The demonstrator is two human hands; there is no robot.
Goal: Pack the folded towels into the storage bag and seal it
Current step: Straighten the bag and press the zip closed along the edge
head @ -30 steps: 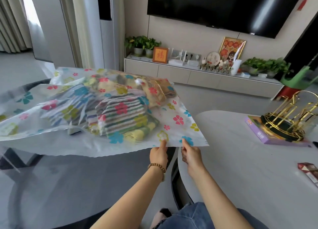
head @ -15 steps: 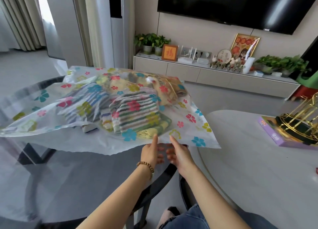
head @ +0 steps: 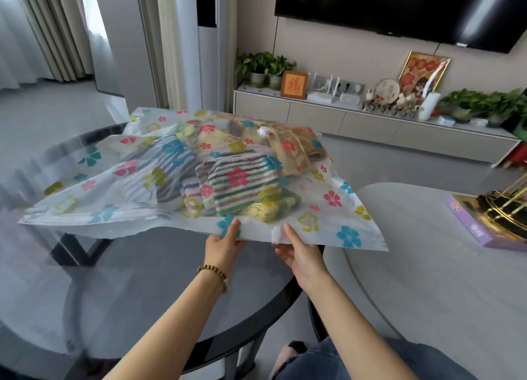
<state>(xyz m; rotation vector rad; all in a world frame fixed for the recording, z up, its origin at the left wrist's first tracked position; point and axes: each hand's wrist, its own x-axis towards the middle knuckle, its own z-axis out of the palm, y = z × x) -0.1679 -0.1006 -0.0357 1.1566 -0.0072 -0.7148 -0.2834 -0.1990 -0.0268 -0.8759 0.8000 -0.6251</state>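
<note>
Pinching the near edge of the storage bag (head: 322, 191) at frame centre, left hand (head: 225, 244) and right hand (head: 302, 255) flanking the white slider clip (head: 276, 235), we are probably risking a gapped seal, since the bulging towels (head: 231, 185) are straining it.

Head camera faces forward and down, seemingly near the bag (head: 350, 217).
</note>
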